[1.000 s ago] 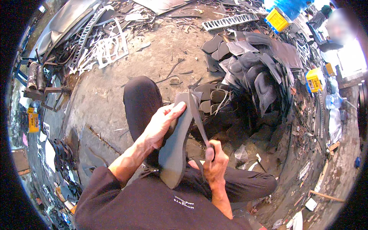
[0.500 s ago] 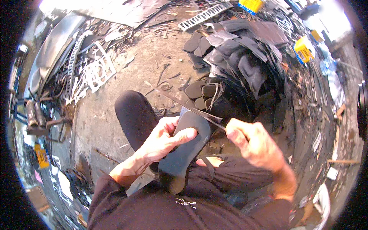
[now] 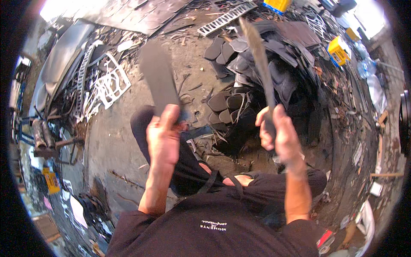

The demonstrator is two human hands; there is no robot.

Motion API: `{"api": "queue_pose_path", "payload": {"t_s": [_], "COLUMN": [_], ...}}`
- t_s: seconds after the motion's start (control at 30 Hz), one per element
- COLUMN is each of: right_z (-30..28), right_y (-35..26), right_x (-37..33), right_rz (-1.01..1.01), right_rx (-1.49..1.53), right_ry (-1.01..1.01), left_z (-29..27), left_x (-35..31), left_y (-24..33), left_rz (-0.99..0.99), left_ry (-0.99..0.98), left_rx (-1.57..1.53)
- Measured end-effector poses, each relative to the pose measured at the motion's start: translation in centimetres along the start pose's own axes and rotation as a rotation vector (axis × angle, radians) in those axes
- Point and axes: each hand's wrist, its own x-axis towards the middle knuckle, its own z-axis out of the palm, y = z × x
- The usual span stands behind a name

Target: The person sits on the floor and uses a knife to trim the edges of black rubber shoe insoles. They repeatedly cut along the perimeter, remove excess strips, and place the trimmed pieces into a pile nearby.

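Note:
My left hand (image 3: 163,139) grips a dark grey shoe sole (image 3: 157,73) by its lower end, thumb along it, and the sole stands up away from me. To its right, my right hand (image 3: 282,135) is wrapped round the handle of a long knife (image 3: 259,51). The worn, brownish blade points up and away, blurred a little, and is apart from the sole. Just beyond my crossed legs, between the hands, lie several cut soles (image 3: 227,103) in a small cluster.
A large heap of dark sole pieces (image 3: 278,73) rises behind the knife. White cut-out frames (image 3: 111,81) lie at the left, near a metal stand (image 3: 43,137). A yellow box (image 3: 338,51) and a plastic bottle (image 3: 366,68) are at the far right. Scraps litter the floor.
The sole has been lifted from my lap, up and to the left. The knife, which lay across the sole's far end, has swung upright and come away from it.

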Motion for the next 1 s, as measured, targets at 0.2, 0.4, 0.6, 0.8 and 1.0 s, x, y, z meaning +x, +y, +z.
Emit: {"api": "queue_pose_path", "payload": {"t_s": [0.2, 0.4, 0.6, 0.8, 1.0], "right_z": [9.1, 9.6, 8.0, 7.7, 10.3], "right_y": [9.7, 15.2, 10.6, 4.7, 7.3], "right_x": [-3.0, -7.9, -7.1, -6.2, -0.4], "right_rz": [-0.419, -0.169, -0.175, 0.068, -0.169], "right_rx": [-0.478, -0.456, -0.579, -0.573, -0.46], "right_ry": [0.312, 0.306, 0.254, -0.079, -0.09], "left_z": [4.8, 4.7, 4.1, -0.6, -1.8], "left_x": [-4.7, -4.7, -6.9, -7.6, -9.0], "left_y": [-1.8, -1.0, -2.0, -4.0, -3.8], "left_rz": [-0.116, -0.274, -0.293, -0.214, -0.299], "left_ry": [0.053, -0.072, -0.058, -0.027, -0.052], "left_rx": [-0.092, -0.242, -0.26, -0.042, -0.003]}}
